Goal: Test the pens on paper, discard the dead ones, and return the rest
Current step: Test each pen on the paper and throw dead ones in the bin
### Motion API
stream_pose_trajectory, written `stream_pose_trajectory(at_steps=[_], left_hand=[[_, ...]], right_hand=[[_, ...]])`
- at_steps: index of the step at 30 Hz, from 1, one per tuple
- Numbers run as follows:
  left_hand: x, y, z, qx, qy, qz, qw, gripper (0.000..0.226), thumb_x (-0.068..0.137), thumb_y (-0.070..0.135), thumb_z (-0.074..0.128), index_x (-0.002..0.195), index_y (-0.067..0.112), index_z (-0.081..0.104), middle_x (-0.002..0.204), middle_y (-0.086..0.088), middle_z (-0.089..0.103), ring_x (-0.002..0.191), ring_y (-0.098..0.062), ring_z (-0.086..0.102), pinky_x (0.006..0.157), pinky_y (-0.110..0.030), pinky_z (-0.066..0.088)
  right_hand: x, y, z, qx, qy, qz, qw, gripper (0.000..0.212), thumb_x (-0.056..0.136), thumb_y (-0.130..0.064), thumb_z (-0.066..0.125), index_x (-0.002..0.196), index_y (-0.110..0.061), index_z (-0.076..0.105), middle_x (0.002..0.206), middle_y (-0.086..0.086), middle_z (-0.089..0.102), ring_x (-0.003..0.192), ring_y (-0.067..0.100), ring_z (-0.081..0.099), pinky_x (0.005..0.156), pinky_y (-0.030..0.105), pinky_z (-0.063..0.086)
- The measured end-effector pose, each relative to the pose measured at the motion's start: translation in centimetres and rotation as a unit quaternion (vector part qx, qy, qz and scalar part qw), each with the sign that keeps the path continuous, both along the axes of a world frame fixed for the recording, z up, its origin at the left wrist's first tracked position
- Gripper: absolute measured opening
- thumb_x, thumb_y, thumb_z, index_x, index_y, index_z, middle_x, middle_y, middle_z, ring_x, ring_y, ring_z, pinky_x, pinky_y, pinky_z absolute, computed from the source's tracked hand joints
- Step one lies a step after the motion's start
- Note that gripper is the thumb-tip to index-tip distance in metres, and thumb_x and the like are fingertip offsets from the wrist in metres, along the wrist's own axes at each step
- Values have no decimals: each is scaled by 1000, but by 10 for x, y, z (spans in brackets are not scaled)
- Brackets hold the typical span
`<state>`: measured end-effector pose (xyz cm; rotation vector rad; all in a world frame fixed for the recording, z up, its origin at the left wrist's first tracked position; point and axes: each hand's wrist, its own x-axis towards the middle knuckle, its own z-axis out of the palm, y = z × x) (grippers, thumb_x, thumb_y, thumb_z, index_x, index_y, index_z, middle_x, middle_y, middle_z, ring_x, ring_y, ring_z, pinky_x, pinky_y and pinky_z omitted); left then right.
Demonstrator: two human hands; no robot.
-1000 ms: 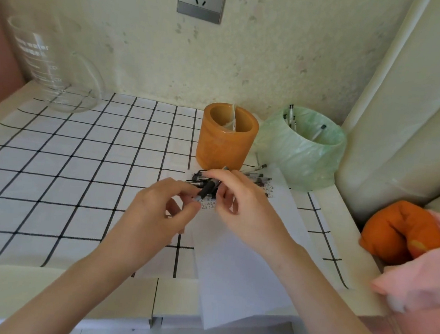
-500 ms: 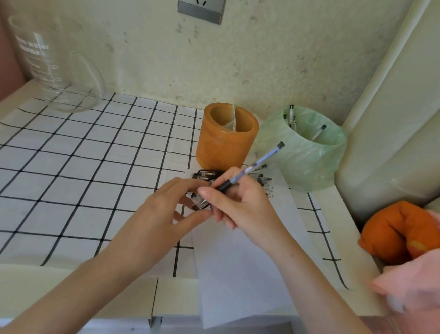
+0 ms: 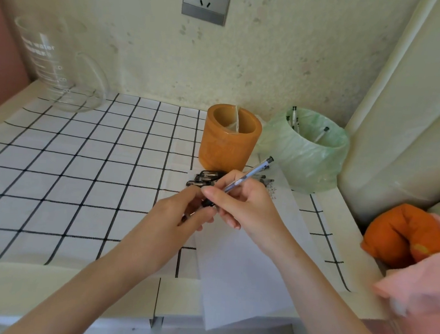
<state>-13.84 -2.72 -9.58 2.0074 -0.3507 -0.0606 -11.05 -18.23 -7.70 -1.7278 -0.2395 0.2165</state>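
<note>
From the head view, my right hand (image 3: 247,206) has its fingers curled round the pen (image 3: 250,175), whose back end points to 1 o'clock. My left hand (image 3: 180,219) pinches the pen's black front end; I judge I'm uncapping it for a test. The paper (image 3: 245,269) lies under my right wrist, running to 5 o'clock. The untested pens (image 3: 204,179) lie just beyond my fingers at 12 o'clock, before the orange holder (image 3: 228,143). The green-lined bin (image 3: 306,160) stands at 1 o'clock. Next I must bare the tip and scribble on the sheet.
</note>
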Motion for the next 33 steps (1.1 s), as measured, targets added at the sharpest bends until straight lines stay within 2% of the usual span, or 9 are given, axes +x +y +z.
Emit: stream_pose_trajectory(at_steps=[3, 6, 11, 14, 17, 21, 24, 28, 33], left_hand=[[-1, -2, 1, -1, 0, 7, 1000, 9, 93, 30, 44, 86, 32, 49, 72, 15, 57, 71, 7, 54, 64, -7, 39], [-3, -5, 3, -12, 11, 2, 1000, 13, 95, 31, 40, 101, 32, 51, 80, 18, 61, 76, 8, 55, 65, -6, 39], [-4, -4, 5, -1, 5, 27, 1000, 15, 91, 42, 38, 91, 40, 52, 61, 6, 53, 57, -17, 46, 55, -29, 38], [-3, -4, 8, -11, 3, 30, 999, 16, 91, 41, 41, 89, 34, 55, 57, 1, 42, 52, -10, 36, 49, -24, 32], [-2, -4, 11, -44, 17, 18, 999, 17, 92, 37, 44, 86, 28, 57, 54, 0, 36, 51, -13, 32, 48, -23, 29], [-2, -3, 13, -64, 26, 0, 998, 16, 89, 42, 47, 83, 33, 59, 48, 3, 27, 47, -14, 22, 44, -23, 21], [-3, -2, 8, -18, 18, 2, 1000, 25, 82, 54, 44, 89, 33, 56, 48, 3, 29, 46, -11, 26, 45, -22, 23], [-3, 0, -3, 110, 11, 0, 994, 20, 86, 52, 45, 98, 38, 52, 47, 5, 36, 43, -10, 33, 45, -17, 29], [-3, 0, -10, 241, -18, -19, 970, 35, 85, 55, 47, 120, 49, 44, 54, 6, 40, 48, -8, 40, 48, -16, 29]], right_hand=[[-1, 2, 1, 17, 6, 7, 1000, 16, 86, -14, 67, 82, -3, 57, 49, 2, 47, 39, 6, 37, 39, 16, 28], [-1, 1, 1, 24, 8, 18, 1000, 15, 88, -14, 65, 82, -3, 56, 46, -2, 45, 37, 6, 35, 40, 18, 27], [-1, 1, 2, 29, 15, 30, 999, 16, 91, -17, 60, 82, -6, 54, 43, -7, 48, 37, 8, 36, 41, 20, 27], [-2, 1, 3, 47, 25, 41, 998, 18, 91, -19, 60, 78, -9, 53, 45, -5, 48, 39, 10, 36, 42, 19, 29], [-2, 1, 4, 61, 33, 42, 997, 18, 91, -19, 59, 75, -13, 54, 46, -4, 49, 39, 10, 37, 42, 18, 30], [-2, -3, 6, 62, 27, 41, 997, 18, 92, -16, 58, 75, -12, 53, 46, -3, 49, 38, 9, 37, 41, 19, 28], [-1, -6, 7, 87, 35, 1, 996, 24, 90, -15, 60, 67, -15, 54, 47, 3, 49, 36, 14, 36, 38, 20, 28], [10, -21, 9, 164, 39, -145, 975, 34, 89, -13, 61, 57, -18, 54, 46, 3, 50, 35, 15, 42, 35, 20, 28], [15, -34, 7, 120, 35, -223, 967, 12, 93, -14, 53, 87, -8, 62, 57, 9, 66, 51, 23, 65, 39, 23, 40]])
